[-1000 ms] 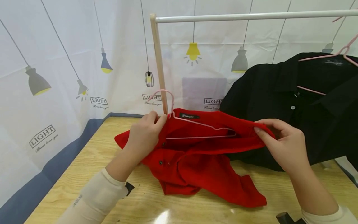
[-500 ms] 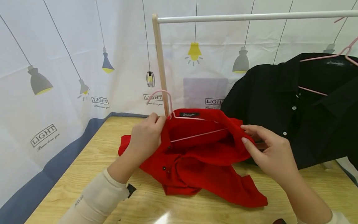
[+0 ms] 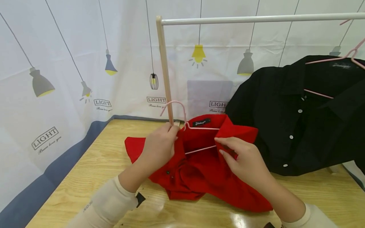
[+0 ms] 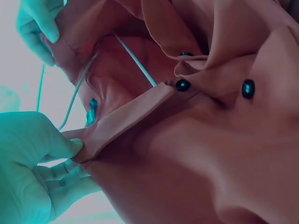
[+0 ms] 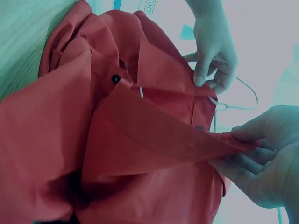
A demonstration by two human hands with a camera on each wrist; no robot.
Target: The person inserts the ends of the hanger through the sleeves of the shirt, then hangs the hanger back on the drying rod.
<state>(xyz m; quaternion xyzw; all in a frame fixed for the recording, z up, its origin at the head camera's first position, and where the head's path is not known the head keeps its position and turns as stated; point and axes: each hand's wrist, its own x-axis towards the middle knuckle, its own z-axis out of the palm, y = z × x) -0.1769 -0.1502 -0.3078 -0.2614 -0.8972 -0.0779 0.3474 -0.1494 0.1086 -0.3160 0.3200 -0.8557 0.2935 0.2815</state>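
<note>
A red button shirt lies bunched on the table with a pink hanger inside its neck opening, the hook standing above the collar. My left hand pinches the left side of the collar close to the hook. On the other side my right hand holds the collar's edge between thumb and fingers. The right wrist view shows this right hand pinching the collar's pointed end. In the left wrist view, my left hand's thumb presses on the collar band. Dark buttons run along the shirt's front.
A black shirt hangs on another pink hanger at the right. Above runs the rack's white rail, held at the left by a wooden post. A lamp-print curtain stands behind the wooden table.
My right hand has moved left and slightly down, folding the right side of the red collar inward. The hanger's hook has shifted slightly right and down with my left hand, which keeps its pinch.
</note>
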